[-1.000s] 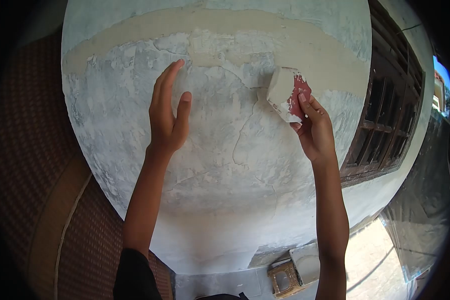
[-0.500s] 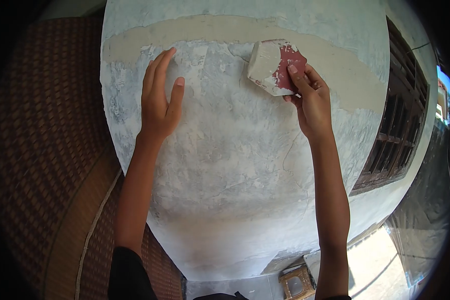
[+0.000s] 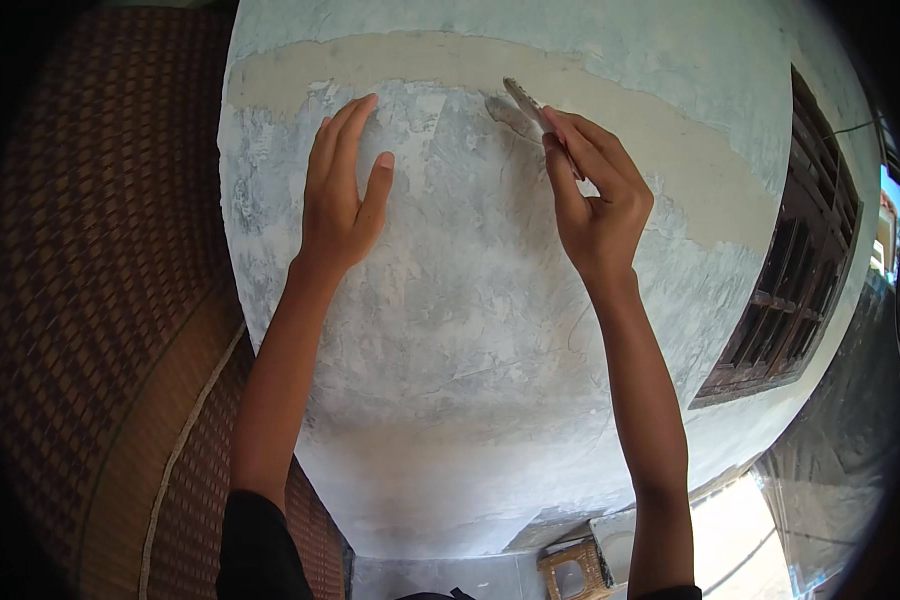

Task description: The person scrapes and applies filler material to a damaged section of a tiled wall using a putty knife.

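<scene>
In the head view a putty scraper (image 3: 523, 98), caked with pale filler, is pinched between the thumb and fingers of my right hand (image 3: 606, 205). It is turned nearly edge-on, its tip at the lower border of a beige filler band (image 3: 420, 56) that runs across the upper wall. A dark shadow falls on the wall beside the blade. My left hand (image 3: 342, 195) is raised at the wall to the left, fingers extended and thumb apart, holding nothing. Between and below both hands spreads the patchy grey-white wall (image 3: 450, 320), with fine cracks.
A brown woven panel (image 3: 100, 200) borders the wall on the left. To the right is a dark wooden window (image 3: 785, 280) with bars. A small worn stool (image 3: 582, 565) stands on the floor below, near plastic sheeting (image 3: 820, 490) at the lower right.
My right hand has rotated the scraper from showing its broad red face to nearly edge-on and moved slightly left. My left hand appears a little farther right in view, still spread.
</scene>
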Available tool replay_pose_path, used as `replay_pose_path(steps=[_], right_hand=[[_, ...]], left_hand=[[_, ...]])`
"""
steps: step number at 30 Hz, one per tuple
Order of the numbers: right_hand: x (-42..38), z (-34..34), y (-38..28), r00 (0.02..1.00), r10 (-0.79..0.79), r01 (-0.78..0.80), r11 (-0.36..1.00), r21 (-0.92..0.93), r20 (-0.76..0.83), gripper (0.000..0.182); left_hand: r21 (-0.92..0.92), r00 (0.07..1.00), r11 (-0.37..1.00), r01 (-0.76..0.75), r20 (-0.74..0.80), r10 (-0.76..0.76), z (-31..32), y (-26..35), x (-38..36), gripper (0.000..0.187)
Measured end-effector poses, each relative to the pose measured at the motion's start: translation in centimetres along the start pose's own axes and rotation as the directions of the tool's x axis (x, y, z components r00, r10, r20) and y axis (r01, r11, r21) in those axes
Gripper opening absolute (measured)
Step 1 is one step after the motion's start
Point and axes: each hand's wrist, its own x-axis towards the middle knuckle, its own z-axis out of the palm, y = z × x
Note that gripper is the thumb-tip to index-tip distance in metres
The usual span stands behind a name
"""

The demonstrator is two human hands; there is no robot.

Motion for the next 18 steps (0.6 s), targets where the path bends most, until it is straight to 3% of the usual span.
replay_pose_path(steps=[2,5,18], right_hand=[[-0.4,0.7,0.9,0.982,-0.191,0.189,0.972,-0.142,-0.004,0.038],[-1.0,1.5,1.1,0.946,-0.323,0.311,0.922,-0.232,-0.012,0.042],[-3.4,4.9,3.2,0.908,-0.418,0.369,0.812,-0.452,-0.010,0.045]], left_hand=[[0.007,1.000,1.000,0.005,-0.003,-0.005,0.1,0.0,0.3,0.049],[0.006,1.000,1.000,-0.007,0.002,0.007,0.3,-0.8,0.3,0.049],[-0.055,0.999,0.998,-0.033,0.029,0.035,0.2,-3.7,-0.7,0.049]])
